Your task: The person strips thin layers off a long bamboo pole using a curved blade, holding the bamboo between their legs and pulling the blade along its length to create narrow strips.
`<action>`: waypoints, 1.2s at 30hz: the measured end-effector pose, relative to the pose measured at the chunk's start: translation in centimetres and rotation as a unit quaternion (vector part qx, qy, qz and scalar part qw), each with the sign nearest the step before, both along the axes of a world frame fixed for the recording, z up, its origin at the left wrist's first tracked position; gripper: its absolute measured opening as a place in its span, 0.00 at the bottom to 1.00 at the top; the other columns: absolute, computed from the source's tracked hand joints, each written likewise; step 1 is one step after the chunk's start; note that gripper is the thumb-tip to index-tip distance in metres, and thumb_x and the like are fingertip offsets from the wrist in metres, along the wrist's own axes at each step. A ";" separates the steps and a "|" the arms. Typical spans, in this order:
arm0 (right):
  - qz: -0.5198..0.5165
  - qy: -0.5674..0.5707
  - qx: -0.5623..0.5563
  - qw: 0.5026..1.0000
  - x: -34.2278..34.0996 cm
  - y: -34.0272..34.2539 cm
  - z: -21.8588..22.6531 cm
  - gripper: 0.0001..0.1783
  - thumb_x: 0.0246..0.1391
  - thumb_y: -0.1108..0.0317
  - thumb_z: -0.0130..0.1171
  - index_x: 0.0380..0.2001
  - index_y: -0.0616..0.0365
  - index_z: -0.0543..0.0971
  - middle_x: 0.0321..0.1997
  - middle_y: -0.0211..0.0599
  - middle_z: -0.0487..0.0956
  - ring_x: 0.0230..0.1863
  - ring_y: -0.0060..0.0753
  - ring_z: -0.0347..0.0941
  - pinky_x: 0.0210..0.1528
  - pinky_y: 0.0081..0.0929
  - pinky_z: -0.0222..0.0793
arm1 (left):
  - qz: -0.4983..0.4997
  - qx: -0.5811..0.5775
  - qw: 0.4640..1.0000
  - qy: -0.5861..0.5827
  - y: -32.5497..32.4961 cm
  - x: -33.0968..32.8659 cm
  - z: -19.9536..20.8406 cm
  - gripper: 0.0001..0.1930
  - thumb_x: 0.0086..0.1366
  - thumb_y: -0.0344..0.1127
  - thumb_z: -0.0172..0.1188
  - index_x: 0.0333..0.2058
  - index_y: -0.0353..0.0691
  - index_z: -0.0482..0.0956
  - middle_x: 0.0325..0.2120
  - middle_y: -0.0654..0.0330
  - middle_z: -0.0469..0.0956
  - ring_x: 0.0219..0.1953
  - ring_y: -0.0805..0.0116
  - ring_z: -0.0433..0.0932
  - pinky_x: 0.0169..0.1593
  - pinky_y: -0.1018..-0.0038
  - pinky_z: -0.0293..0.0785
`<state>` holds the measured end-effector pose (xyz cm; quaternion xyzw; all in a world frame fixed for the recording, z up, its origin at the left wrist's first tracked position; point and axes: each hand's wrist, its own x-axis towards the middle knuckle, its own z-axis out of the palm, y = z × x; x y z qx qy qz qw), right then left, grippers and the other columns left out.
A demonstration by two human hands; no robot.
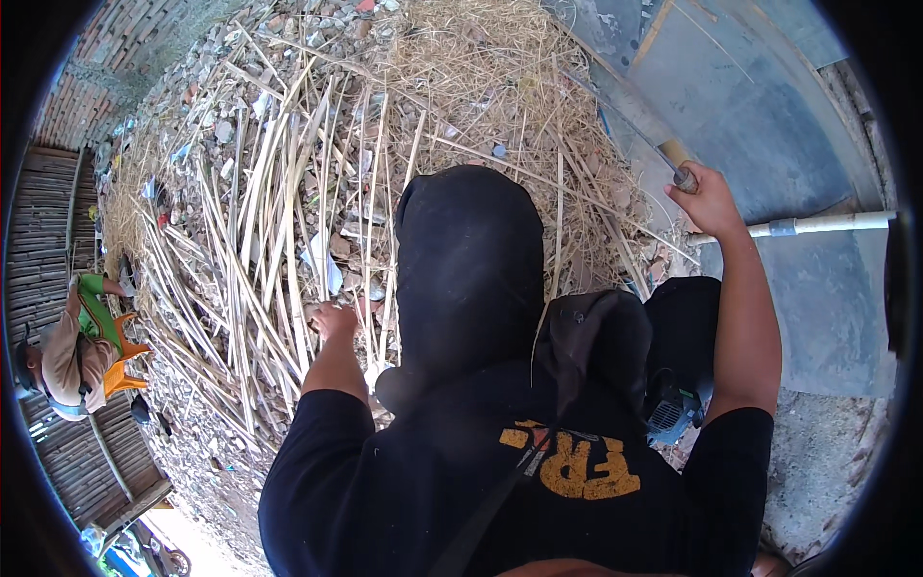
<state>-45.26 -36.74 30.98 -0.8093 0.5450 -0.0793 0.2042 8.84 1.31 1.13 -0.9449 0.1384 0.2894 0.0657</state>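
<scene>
My right hand (707, 197) is closed round the wooden handle (685, 179) of a machete. Its long, narrow blade (630, 128) points away and to the left, over the edge of the straw. Lower down on the left, my left hand (335, 321) reaches over a pile of pale split bamboo strips (264, 240). The fingers of that hand look loosely bent and a little apart, and I make out no strip in them. My dark-clothed knee (471, 240) rises between my hands and hides part of the ground.
Rubble and dry straw (481, 58) lie ahead. Grey sheets (769, 125) cover the right, with a pale pole (836, 223) across them. A teal-grey device (673, 415) is beside my right leg. Far left, another person (72, 356) sits near an orange chair (125, 365) by a bamboo wall (43, 212).
</scene>
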 end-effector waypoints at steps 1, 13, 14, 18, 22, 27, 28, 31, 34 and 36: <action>0.002 -0.001 0.001 1.000 0.2 -0.1 0.0 0.15 0.51 0.63 0.68 0.32 0.63 0.75 0.22 0.36 0.70 0.26 0.28 0.64 0.32 0.32 0.65 | 0.016 0.012 0.998 -0.058 -0.2 -0.5 1.7 0.39 0.62 0.56 0.58 0.66 0.39 0.62 0.66 0.41 0.56 0.67 0.42 0.60 0.67 0.54 0.62; 0.005 -0.033 0.016 0.999 1.7 -0.1 1.0 0.15 0.52 0.64 0.68 0.31 0.63 0.75 0.21 0.34 0.70 0.25 0.26 0.64 0.31 0.31 0.64 | 0.035 -0.074 0.990 0.114 3.9 3.7 -4.0 0.26 0.65 0.48 0.58 0.61 0.51 0.69 0.59 0.45 0.70 0.58 0.46 0.74 0.63 0.55 0.67; 0.008 -0.027 0.013 1.000 1.5 -0.1 0.9 0.15 0.52 0.64 0.68 0.31 0.63 0.75 0.21 0.34 0.70 0.25 0.26 0.64 0.31 0.31 0.64 | 0.034 -0.073 0.990 0.115 4.0 3.2 -4.2 0.26 0.65 0.48 0.58 0.61 0.51 0.69 0.59 0.45 0.70 0.58 0.46 0.74 0.63 0.55 0.67; 0.006 -0.021 0.000 1.000 0.5 0.3 0.4 0.15 0.51 0.64 0.68 0.32 0.63 0.75 0.21 0.34 0.71 0.25 0.27 0.65 0.32 0.31 0.65 | 0.003 -0.107 0.994 -0.001 2.6 -0.3 -2.8 0.27 0.65 0.41 0.59 0.60 0.44 0.63 0.55 0.44 0.74 0.57 0.44 0.75 0.59 0.53 0.69; 0.014 -0.035 -0.008 0.999 1.2 0.1 0.8 0.15 0.52 0.64 0.68 0.32 0.63 0.76 0.21 0.35 0.71 0.25 0.28 0.65 0.32 0.31 0.65 | 0.049 -0.155 0.986 -0.046 3.7 -0.7 -2.3 0.22 0.65 0.40 0.58 0.56 0.40 0.69 0.46 0.44 0.80 0.50 0.43 0.79 0.55 0.52 0.72; -0.001 0.000 0.022 1.000 1.6 0.2 1.7 0.18 0.50 0.61 0.68 0.37 0.63 0.78 0.31 0.52 0.78 0.34 0.49 0.75 0.41 0.38 0.70 | 0.019 -0.220 0.975 -0.018 4.1 -1.2 -0.7 0.15 0.68 0.41 0.52 0.48 0.40 0.75 0.41 0.43 0.81 0.44 0.39 0.79 0.50 0.52 0.73; 0.000 -0.003 0.019 1.000 1.6 0.2 1.7 0.18 0.50 0.61 0.68 0.37 0.63 0.78 0.31 0.52 0.78 0.34 0.49 0.75 0.41 0.38 0.70 | 0.035 -0.243 0.969 -0.026 4.2 -1.1 -0.6 0.14 0.68 0.41 0.52 0.47 0.40 0.75 0.39 0.42 0.81 0.43 0.39 0.79 0.49 0.51 0.73; 0.017 -0.033 -0.009 0.999 1.3 0.4 1.6 0.15 0.52 0.63 0.67 0.32 0.63 0.75 0.22 0.38 0.72 0.26 0.30 0.66 0.34 0.33 0.66 | 0.007 -0.241 0.965 -0.100 4.7 -1.1 0.3 0.14 0.68 0.41 0.52 0.45 0.38 0.74 0.40 0.41 0.79 0.44 0.39 0.77 0.49 0.49 0.72; 0.023 -0.029 -0.028 0.999 1.0 0.6 1.9 0.15 0.52 0.64 0.67 0.32 0.63 0.75 0.22 0.37 0.71 0.27 0.30 0.65 0.34 0.33 0.66 | -0.012 -0.235 0.964 -0.124 5.1 -1.0 1.9 0.14 0.68 0.42 0.52 0.46 0.40 0.74 0.43 0.41 0.76 0.46 0.38 0.75 0.50 0.47 0.71; 0.016 -0.032 -0.018 0.999 0.7 0.6 2.1 0.15 0.52 0.63 0.67 0.32 0.63 0.74 0.22 0.37 0.71 0.26 0.32 0.65 0.34 0.34 0.66 | -0.008 -0.269 0.955 -0.124 5.7 -0.8 2.7 0.13 0.69 0.43 0.51 0.47 0.43 0.73 0.42 0.40 0.76 0.45 0.37 0.75 0.50 0.46 0.71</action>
